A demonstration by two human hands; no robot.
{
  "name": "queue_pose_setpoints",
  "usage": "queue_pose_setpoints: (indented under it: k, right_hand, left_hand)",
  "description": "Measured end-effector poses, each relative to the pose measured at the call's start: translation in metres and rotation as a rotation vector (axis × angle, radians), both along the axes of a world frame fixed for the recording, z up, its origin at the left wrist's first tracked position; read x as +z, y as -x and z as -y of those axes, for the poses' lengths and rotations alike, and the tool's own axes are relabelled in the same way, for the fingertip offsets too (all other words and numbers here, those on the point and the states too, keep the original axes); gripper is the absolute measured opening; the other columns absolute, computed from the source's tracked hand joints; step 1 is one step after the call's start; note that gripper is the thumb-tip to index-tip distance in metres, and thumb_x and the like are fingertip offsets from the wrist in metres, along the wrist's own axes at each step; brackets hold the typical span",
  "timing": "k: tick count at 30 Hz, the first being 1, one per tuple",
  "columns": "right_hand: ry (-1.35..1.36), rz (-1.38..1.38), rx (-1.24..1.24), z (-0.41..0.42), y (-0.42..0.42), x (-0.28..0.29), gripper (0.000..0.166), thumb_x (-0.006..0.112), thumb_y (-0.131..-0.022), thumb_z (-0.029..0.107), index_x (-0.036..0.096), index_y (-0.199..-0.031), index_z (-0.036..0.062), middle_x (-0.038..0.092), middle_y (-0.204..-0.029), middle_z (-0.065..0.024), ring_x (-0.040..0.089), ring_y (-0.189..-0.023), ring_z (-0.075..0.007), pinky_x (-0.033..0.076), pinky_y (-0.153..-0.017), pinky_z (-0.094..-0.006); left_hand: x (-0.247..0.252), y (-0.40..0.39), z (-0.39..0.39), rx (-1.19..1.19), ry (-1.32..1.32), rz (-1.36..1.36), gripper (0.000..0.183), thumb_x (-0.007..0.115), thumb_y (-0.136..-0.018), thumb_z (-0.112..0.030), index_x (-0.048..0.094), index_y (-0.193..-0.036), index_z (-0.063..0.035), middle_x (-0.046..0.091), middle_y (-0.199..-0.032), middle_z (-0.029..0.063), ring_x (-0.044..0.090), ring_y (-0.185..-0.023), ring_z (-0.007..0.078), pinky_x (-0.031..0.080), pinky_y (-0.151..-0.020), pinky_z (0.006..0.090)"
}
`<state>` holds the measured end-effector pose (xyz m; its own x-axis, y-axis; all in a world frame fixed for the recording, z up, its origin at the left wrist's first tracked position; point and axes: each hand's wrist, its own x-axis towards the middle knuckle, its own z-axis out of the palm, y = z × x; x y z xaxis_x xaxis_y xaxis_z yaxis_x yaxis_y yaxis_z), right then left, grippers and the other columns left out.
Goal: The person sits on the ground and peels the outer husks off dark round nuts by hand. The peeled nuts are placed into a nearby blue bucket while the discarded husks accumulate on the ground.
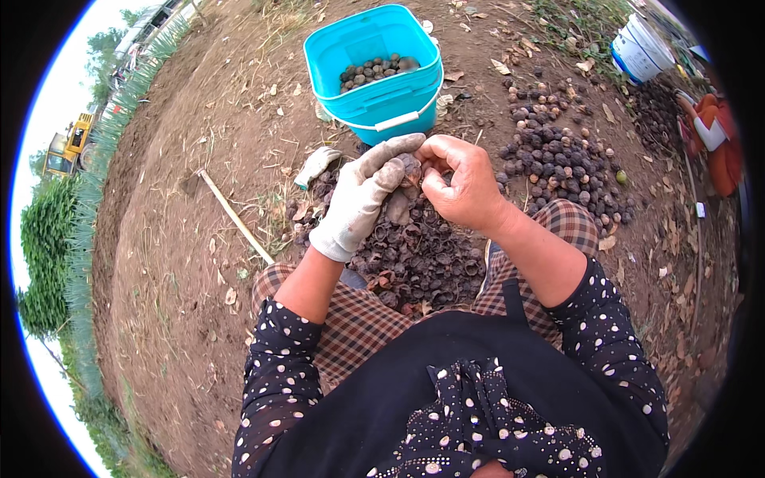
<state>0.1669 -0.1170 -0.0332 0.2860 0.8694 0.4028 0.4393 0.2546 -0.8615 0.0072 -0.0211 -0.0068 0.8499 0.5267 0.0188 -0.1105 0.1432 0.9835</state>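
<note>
My left hand [364, 194], in a soiled white work glove, holds a reddish-brown nut husk [411, 169] between its fingers. Bare and curled, my right hand [463, 179] pinches at the husk's right side; its fingertips are partly hidden. Beneath both hands, a heap of dark, broken husks [427, 257] lies between my legs. Just beyond them stands a turquoise bucket [382, 110] with a white-gripped handle and round brown nuts [373, 73] inside. One nut [409, 64] there looks blurred. To the right spreads a pile of dark round nuts [562, 161].
Another white glove [317, 166] lies left of the bucket. A wooden-handled tool [236, 216] rests on the soil near my left knee. At far right are a white bucket [642, 49] and a person in red-orange clothing [720, 143]. A yellow construction machine [70, 146] stands far left.
</note>
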Motion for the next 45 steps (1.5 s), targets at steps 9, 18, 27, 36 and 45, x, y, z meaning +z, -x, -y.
queue_pose_setpoints:
  k: [9, 18, 27, 36, 45]
  right_hand:
    - [-0.066, -0.157, 0.101, -0.002, 0.0, 0.005, 0.016, 0.069, -0.082, 0.007, 0.067, -0.093, -0.0037, 0.065, -0.08, -0.0047, 0.063, -0.068, -0.0083, 0.052, -0.062, -0.0245]
    - [-0.07, -0.041, 0.109, -0.001, -0.003, 0.007, 0.017, 0.069, -0.079, 0.006, 0.066, -0.093, -0.0043, 0.066, -0.084, -0.0075, 0.065, -0.071, -0.0112, 0.054, -0.065, -0.0258]
    - [-0.113, -0.116, 0.116, -0.003, -0.003, 0.003, 0.016, 0.068, -0.077, 0.004, 0.068, -0.091, -0.005, 0.066, -0.08, -0.0066, 0.065, -0.067, -0.0103, 0.055, -0.063, -0.0255]
    - [-0.109, -0.119, -0.003, -0.003, 0.0, -0.001, 0.01, 0.058, -0.085, -0.005, 0.068, -0.087, -0.0027, 0.063, -0.077, -0.0002, 0.055, -0.063, -0.003, 0.045, -0.055, -0.0201]
    - [-0.174, -0.048, 0.127, 0.001, -0.006, 0.012, 0.033, 0.074, -0.086, 0.004, 0.068, -0.118, 0.0012, 0.067, -0.084, -0.0048, 0.06, -0.063, -0.005, 0.051, -0.06, -0.0222]
  left_hand:
    - [-0.003, 0.001, -0.002, 0.017, 0.138, 0.064, 0.074, 0.074, -0.09, -0.046, 0.052, -0.137, 0.0077, 0.061, -0.082, 0.0044, 0.049, -0.048, 0.0089, 0.045, -0.042, 0.0245]
    - [-0.005, 0.001, -0.001, -0.003, 0.18, 0.111, 0.075, 0.075, -0.089, -0.047, 0.053, -0.135, 0.0087, 0.06, -0.08, 0.0039, 0.049, -0.047, 0.0094, 0.044, -0.041, 0.0249]
    - [-0.006, 0.002, -0.001, 0.004, 0.188, 0.107, 0.071, 0.073, -0.091, -0.044, 0.054, -0.134, 0.0084, 0.059, -0.08, 0.0043, 0.049, -0.047, 0.0096, 0.044, -0.041, 0.0255]
    - [0.0, 0.0, 0.003, -0.029, 0.178, 0.123, 0.073, 0.072, -0.09, -0.049, 0.054, -0.134, 0.0068, 0.059, -0.078, 0.0059, 0.041, -0.042, 0.0076, 0.041, -0.039, 0.0227]
    - [0.002, 0.009, -0.011, -0.014, 0.047, -0.066, 0.062, 0.07, -0.094, -0.044, 0.056, -0.136, 0.0004, 0.063, -0.083, 0.0053, 0.049, -0.048, 0.0069, 0.042, -0.044, 0.0215]
